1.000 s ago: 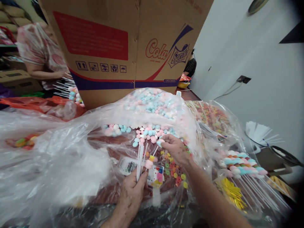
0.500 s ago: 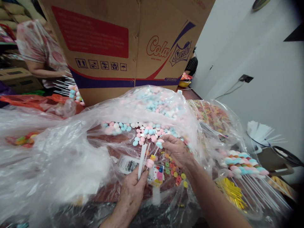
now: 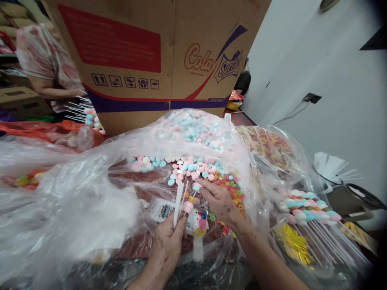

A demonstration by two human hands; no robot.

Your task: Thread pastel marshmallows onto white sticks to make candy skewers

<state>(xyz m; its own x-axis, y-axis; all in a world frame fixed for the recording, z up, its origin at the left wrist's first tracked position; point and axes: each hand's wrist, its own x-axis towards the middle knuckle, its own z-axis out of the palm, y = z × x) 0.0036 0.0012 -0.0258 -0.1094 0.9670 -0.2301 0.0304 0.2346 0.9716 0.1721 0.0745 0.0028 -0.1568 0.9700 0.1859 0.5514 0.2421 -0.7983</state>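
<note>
My left hand (image 3: pixel 167 237) is closed around a bundle of white sticks (image 3: pixel 178 203) and a skewer carrying pink and yellow candy pieces (image 3: pixel 188 207). At the upper end of a thin stick sits a small pink-and-blue marshmallow (image 3: pixel 196 187). The fingertips of my right hand (image 3: pixel 219 199) are closed on that marshmallow, partly covering it. Just beyond lie loose pink, blue and white marshmallows (image 3: pixel 190 167), spilling from a clear plastic bag (image 3: pixel 193 125). Coloured candy rings (image 3: pixel 234 189) lie beside and under my right hand. A printed label card (image 3: pixel 165 209) is behind my left hand.
A large cardboard box (image 3: pixel 130 52) stands behind the bag. Finished marshmallow skewers (image 3: pixel 313 207) and yellow twist ties (image 3: pixel 294 243) lie at right, near a holder of white sticks (image 3: pixel 331 167). Crumpled plastic (image 3: pixel 87 213) covers the left. Another person (image 3: pixel 50 64) works at far left.
My right hand has moved left and slightly down with the marshmallow, toward the sticks, uncovering more candy rings. My left hand keeps its grip. The view has shifted slightly.
</note>
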